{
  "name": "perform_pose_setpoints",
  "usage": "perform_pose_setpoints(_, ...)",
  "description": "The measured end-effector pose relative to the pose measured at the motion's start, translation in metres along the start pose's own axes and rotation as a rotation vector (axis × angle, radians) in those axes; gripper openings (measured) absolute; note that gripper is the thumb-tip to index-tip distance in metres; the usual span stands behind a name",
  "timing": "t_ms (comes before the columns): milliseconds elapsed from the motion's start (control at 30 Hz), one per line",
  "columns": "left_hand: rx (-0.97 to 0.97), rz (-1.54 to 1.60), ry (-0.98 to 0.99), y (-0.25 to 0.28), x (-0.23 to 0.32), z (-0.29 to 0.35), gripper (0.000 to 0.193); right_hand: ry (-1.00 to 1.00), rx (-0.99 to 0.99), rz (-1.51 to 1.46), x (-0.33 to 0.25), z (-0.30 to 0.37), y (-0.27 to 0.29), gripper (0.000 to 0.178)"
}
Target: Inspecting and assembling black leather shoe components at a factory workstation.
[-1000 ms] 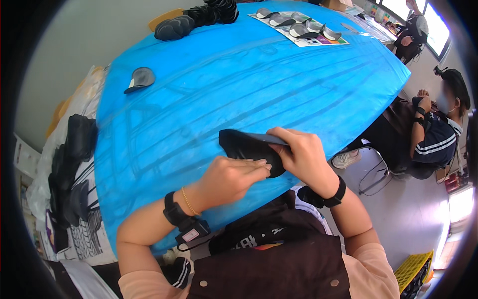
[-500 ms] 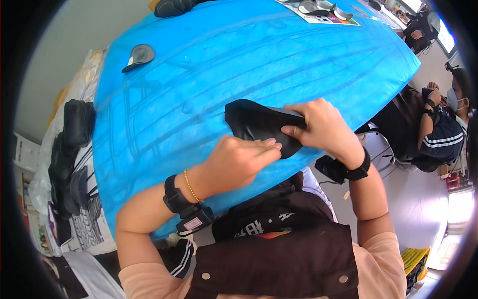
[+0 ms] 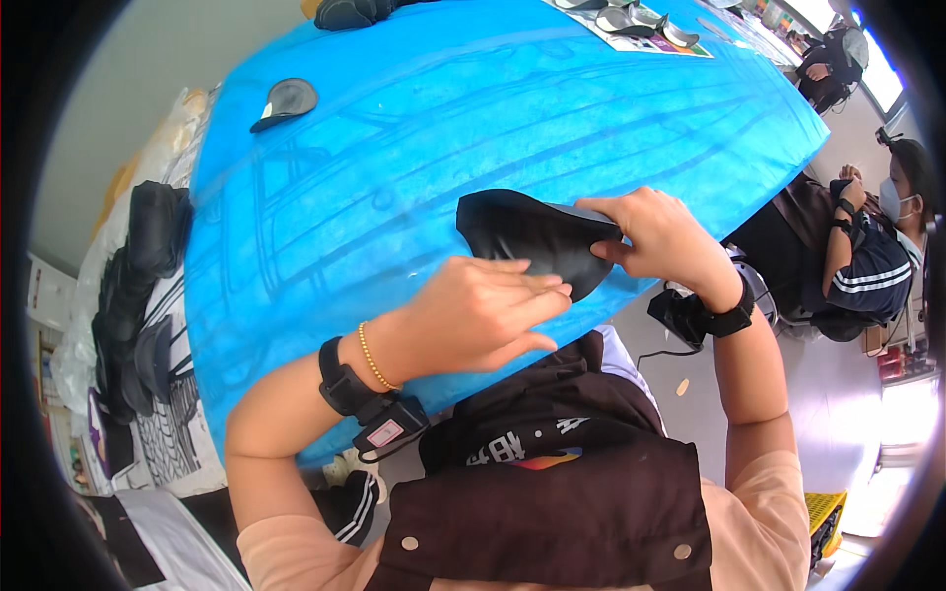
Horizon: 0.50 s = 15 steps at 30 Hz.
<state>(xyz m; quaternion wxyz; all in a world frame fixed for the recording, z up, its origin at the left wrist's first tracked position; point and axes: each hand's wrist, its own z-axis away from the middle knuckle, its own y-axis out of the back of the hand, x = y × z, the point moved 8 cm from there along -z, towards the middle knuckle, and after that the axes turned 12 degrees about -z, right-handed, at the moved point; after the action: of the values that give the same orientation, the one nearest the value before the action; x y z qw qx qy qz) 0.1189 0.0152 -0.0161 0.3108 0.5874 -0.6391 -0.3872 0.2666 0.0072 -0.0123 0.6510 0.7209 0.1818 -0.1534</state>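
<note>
Right grip [image 3: 655,236]: clamped on the right end of the black shell [image 3: 517,222], thumb on the near face, fingers behind the upper edge; seemingly pinched at one end to steady the piece and leave most of the face uncovered.
Left grip [image 3: 503,305]: apart, not closed round anything; fingers stretched across the lower part of the same face, thumb spread away underneath; probably laid flat to press or smooth rather than pinch. Cannot tell how firmly.
Black shell: held up between both hands, over the near side of the bench [image 3: 345,236], hollow face tilted toward the body; likely turned so for a clear view.
Wristbands [image 3: 340,379]: strapped on both forearms, black boxes attached, set back from the fingers, presumably to leave them free.
Blue cover [image 3: 709,177]: spread over the bench, perhaps to protect the top.
Grey piece [image 3: 291,98]: lying alone, far left on the bench, well apart from both hands.
Grey cups [image 3: 624,18]: grouped on a printed sheet [image 3: 616,44] at the far side, possibly to sit together on one base.
Black pieces [image 3: 158,231]: heaped along the left side, beside the bench.
Seated person [image 3: 867,281]: at the right, hands around something dark, too small to identify.
</note>
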Motion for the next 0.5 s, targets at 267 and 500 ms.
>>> perform_pose_setpoints(267, -0.255, -0.070, -0.037, -0.010, -0.023, -0.002, 0.071, 0.010, -0.089, -0.002, 0.004, -0.006, -0.001, 0.047)
perform_pose_setpoints(500, -0.271, 0.093, -0.040, -0.026, -0.018, 0.005, 0.056, 0.042, -0.156, -0.115, 0.004, -0.014, -0.007, 0.041)
